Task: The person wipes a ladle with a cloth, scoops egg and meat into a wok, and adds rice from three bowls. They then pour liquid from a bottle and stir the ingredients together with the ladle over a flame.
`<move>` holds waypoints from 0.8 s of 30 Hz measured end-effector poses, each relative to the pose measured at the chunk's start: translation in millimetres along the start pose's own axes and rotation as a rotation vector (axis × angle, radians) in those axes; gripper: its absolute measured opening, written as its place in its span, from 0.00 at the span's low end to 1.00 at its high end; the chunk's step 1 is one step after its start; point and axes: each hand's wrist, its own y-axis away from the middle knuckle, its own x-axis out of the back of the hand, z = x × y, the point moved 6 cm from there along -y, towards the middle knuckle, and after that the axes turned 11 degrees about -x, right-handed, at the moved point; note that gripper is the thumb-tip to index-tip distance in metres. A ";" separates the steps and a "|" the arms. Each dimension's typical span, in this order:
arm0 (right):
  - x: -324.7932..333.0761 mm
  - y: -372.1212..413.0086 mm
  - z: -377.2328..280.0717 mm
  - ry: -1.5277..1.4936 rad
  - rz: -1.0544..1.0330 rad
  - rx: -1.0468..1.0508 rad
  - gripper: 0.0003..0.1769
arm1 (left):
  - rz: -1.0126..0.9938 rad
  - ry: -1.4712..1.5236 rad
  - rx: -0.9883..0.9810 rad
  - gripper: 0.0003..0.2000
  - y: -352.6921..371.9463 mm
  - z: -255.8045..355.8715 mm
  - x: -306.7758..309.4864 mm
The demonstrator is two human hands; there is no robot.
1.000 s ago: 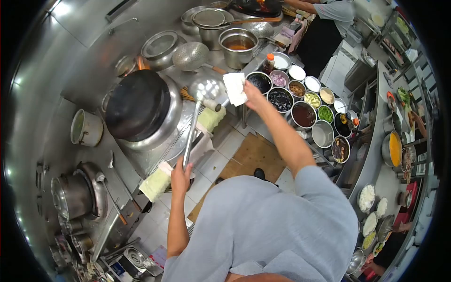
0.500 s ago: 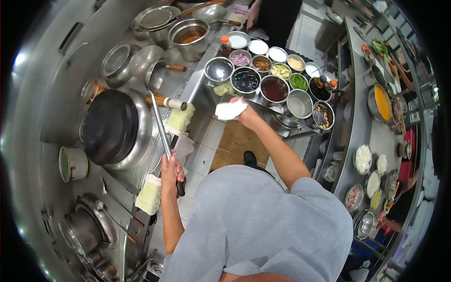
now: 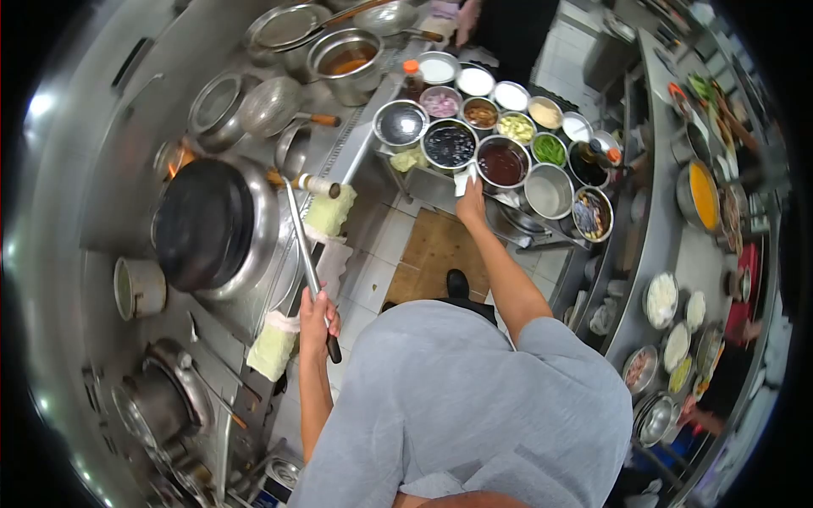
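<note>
My left hand is closed around the handle of a long-handled ladle. The ladle's metal bowl lies over the steel stove top, right of a blackened wok. My right hand grips a small white cloth, possibly paper, at the front edge of the condiment stand. Just beyond that hand stand a pot of dark red sauce and a pot of black liquid. An empty-looking steel pot is to its right.
Several more ingredient bowls, including chopped greens, crowd the stand. A bamboo brush and folded green cloths lie along the stove edge. Flame shows behind the wok. On the right, a counter holds bowls; other people's hands are there.
My right hand has moved right and slightly down with the white cloth, from open air to the stand's front edge. My left hand keeps its hold on the ladle; the view has shifted slightly.
</note>
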 end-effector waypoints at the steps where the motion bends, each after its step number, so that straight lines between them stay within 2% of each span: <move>1: 0.5 -2.5 -16.6 -0.066 -0.073 -0.139 0.26 | 0.037 0.008 -0.004 0.15 5.6 -1.0 4.1; 2: -41.3 -12.5 7.0 0.245 0.313 0.353 0.22 | 0.043 -0.042 -0.008 0.15 5.4 -12.3 15.7; 3: -24.7 -16.4 -13.9 0.146 -0.020 -0.071 0.22 | 0.038 -0.016 -0.008 0.16 9.1 -9.3 14.9; 6: -75.8 -57.9 19.2 0.331 -0.184 -0.026 0.29 | 0.047 -0.022 -0.014 0.17 15.9 -4.8 17.8; 9: -12.9 -7.5 -29.8 0.510 -0.173 -0.099 0.31 | 0.045 -0.076 -0.046 0.18 21.8 -3.3 22.3; 11: 20.2 43.7 -70.7 0.397 -0.196 0.104 0.33 | 0.037 -0.044 -0.080 0.19 19.2 0.8 28.4; 13: 13.1 92.4 -94.9 0.141 -0.281 0.619 0.33 | 0.020 -0.013 -0.182 0.20 12.9 6.6 29.7; 15: -0.9 172.9 -167.8 -0.332 -0.988 0.435 0.34 | -0.021 -0.003 -0.334 0.22 -10.7 24.4 27.7; 17: 13.3 243.2 -248.9 -0.782 -1.481 0.244 0.32 | -0.044 -0.274 -0.564 0.24 -27.0 81.1 10.7; 19: 22.2 265.5 -293.0 -0.834 -1.819 0.031 0.27 | 0.003 -0.694 -0.825 0.24 -58.0 101.9 20.8; 20: 27.0 275.3 -306.7 -0.854 -1.980 -0.086 0.25 | 0.046 -0.667 -0.879 0.23 -76.1 111.3 38.4; 21: 28.3 270.7 -312.9 -0.811 -1.836 -0.033 0.22 | 0.087 -0.637 -0.930 0.23 -93.3 116.3 55.9; 23: 34.8 256.5 -315.2 -0.720 -1.534 0.051 0.18 | 0.252 -0.762 -0.691 0.23 -123.8 88.6 114.8; 24: 43.4 250.1 -316.5 -0.700 -1.401 0.103 0.15 | 0.379 -0.889 -0.748 0.23 -122.1 79.2 132.3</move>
